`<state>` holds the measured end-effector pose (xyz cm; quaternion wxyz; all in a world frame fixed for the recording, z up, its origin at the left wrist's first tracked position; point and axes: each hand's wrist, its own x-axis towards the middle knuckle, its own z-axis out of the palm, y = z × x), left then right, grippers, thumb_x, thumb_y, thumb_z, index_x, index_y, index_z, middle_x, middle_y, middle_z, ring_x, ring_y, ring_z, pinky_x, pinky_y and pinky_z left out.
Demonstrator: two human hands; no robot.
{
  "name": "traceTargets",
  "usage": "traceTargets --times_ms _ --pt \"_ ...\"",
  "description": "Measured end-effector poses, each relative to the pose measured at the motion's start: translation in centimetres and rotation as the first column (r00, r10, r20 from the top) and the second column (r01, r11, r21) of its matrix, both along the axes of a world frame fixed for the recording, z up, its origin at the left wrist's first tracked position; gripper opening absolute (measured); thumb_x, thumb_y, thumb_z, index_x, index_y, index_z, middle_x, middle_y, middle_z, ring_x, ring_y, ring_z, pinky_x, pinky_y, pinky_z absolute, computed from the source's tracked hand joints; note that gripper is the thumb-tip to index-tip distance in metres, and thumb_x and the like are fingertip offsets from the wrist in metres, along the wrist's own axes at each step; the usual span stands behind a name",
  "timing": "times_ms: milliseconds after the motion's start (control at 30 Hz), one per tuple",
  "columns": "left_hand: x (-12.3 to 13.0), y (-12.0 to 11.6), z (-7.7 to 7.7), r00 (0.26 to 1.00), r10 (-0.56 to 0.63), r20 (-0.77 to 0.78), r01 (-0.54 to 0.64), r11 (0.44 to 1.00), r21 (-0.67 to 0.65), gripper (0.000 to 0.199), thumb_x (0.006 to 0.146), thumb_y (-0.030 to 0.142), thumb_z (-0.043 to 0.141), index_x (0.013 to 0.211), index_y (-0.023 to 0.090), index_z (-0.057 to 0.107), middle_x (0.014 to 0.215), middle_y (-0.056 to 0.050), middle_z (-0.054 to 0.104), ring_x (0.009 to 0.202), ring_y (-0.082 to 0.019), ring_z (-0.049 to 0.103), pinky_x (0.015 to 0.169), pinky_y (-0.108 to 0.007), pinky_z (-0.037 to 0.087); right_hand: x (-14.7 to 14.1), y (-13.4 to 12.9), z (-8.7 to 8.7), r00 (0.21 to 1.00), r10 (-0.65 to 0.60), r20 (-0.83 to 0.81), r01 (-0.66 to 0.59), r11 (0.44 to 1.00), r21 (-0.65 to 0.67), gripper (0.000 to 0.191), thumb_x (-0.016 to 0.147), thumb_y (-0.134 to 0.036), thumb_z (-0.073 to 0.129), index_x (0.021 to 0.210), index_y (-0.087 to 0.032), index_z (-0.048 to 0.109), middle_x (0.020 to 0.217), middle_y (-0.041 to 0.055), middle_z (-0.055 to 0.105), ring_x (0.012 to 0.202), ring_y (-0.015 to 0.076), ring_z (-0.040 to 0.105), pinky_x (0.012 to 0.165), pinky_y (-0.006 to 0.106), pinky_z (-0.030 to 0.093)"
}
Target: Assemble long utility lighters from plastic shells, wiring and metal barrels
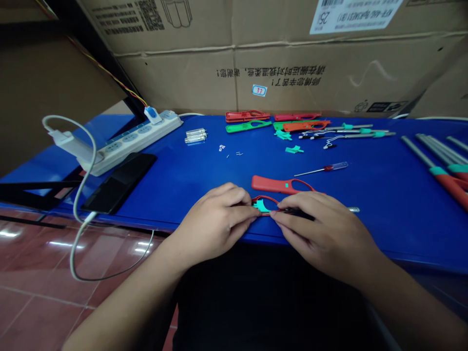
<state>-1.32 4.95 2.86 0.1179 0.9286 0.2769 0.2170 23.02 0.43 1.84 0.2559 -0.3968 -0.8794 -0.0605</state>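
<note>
Bare hands bend over a small red plastic shell at the near edge of a blue table. The left hand has its thumb and fingers closed on the shell's left end, beside a green plastic piece lying within its loop. The right hand bends its fingertips in at the loop's other side, by a dark part; whether they pinch or merely steady it cannot be told. A matching red shell lies just beyond, with a screwdriver farther back. Uneven finger pressure could tip the green piece out of place, and a slip so near the edge could send it to the tiled floor. A careless sleeve or wrist might scatter the tiny metal pins.
</note>
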Motion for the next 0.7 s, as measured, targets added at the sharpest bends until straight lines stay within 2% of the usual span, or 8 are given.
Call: traceTargets --times_ms 533,700 --pt "-0.24 0.16 0.15 1.0 -0.028 -0.005 0.028 1.0 -0.014 0.024 0.1 0.022 0.052 0.112 0.021 0.073 0.1 -0.005 0.064 0.093 -0.018 0.055 0.081 -0.034 0.046 -0.25 -0.04 0.04 1.0 0.016 -0.007 -0.016 1.0 -0.013 0.015 0.093 -0.02 0.061 0.102 -0.018 0.074 0.1 0.0046 0.072 0.093 0.0205 0.064 0.084 0.037 0.047" --pt "-0.21 0.19 0.18 1.0 -0.029 -0.008 0.029 0.999 -0.02 0.024 0.1 0.021 0.052 0.112 0.021 0.073 0.099 -0.005 0.063 0.092 -0.018 0.054 0.081 -0.034 0.046 -0.48 -0.08 0.12 0.999 -0.024 -0.021 0.022 0.993 -0.12 0.016 0.094 -0.023 0.06 0.104 -0.02 0.072 0.1 0.0044 0.071 0.096 0.0214 0.064 0.086 0.039 0.048"
